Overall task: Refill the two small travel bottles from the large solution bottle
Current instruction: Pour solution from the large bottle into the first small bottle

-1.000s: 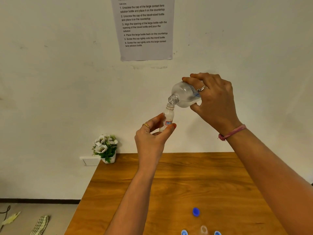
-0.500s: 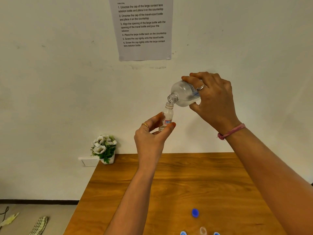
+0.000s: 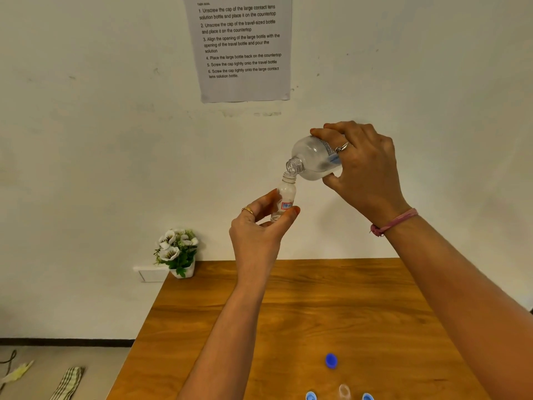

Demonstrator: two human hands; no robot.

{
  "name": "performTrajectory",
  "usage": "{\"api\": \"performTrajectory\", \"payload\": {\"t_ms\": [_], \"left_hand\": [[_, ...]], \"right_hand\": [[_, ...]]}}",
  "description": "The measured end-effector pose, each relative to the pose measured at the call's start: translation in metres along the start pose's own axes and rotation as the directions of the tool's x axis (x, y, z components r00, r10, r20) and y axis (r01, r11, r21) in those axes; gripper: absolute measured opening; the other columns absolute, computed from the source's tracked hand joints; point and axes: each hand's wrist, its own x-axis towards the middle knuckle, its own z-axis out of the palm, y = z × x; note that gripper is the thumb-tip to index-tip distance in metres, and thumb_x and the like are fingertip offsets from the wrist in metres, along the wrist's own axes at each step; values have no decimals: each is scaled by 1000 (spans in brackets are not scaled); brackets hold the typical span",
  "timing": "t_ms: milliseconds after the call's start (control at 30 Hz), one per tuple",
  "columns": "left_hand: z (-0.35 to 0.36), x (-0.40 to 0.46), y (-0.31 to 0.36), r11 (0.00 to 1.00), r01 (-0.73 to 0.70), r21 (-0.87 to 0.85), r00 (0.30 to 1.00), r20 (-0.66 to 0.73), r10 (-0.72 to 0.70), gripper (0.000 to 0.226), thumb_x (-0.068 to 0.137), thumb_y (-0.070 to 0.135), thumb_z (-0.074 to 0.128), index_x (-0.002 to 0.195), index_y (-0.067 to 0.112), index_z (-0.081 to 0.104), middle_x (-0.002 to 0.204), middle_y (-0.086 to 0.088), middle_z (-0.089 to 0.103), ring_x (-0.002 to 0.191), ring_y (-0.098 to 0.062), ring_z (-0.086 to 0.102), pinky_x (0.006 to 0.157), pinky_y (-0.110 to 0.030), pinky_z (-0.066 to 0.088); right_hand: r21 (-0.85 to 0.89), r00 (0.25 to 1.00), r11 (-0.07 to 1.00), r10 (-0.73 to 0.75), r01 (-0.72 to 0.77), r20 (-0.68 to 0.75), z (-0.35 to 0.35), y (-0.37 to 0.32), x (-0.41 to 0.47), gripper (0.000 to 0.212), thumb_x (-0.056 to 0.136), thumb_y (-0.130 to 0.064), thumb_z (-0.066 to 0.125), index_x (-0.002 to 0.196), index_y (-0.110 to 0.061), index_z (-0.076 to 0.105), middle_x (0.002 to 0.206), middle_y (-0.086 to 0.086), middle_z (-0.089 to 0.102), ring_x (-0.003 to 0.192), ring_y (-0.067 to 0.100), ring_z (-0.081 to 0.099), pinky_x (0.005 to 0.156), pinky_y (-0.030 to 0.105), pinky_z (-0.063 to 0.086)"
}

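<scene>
We see even, soft daylight-like brightness with no glare on the white wall (image 3: 86,140). Faint shadows fall on it beside the hands. Wide-angle bending curves the wooden table (image 3: 346,313) edges, and the bottom items look slightly soft, perhaps from lens falloff.

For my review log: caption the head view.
Right hand tips large bottle over travel bottle held by left hand.

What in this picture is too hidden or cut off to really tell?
- Large bottle, head view: the right hand covers its base and label.
- Small travel bottle: fill level unclear; clear plastic, fingers in front.
- Second small bottle and two light-blue caps: cut off by the bottom edge.
</scene>
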Motion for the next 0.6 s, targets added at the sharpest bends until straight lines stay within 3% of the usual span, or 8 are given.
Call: {"api": "performTrajectory", "payload": {"t_ms": [600], "left_hand": [[1, 3, -1, 1000, -12, -4, 1000, -9, 12, 37, 72, 15, 81, 105, 24, 69, 95, 10, 71, 83, 5, 65, 64, -9, 49]], "right_hand": [[11, 1000, 1000, 0, 0, -13, 5, 0, 2, 63, 66, -15, 81, 124, -18, 58, 118, 9, 61, 109, 32, 57, 83, 47, 43]]}}
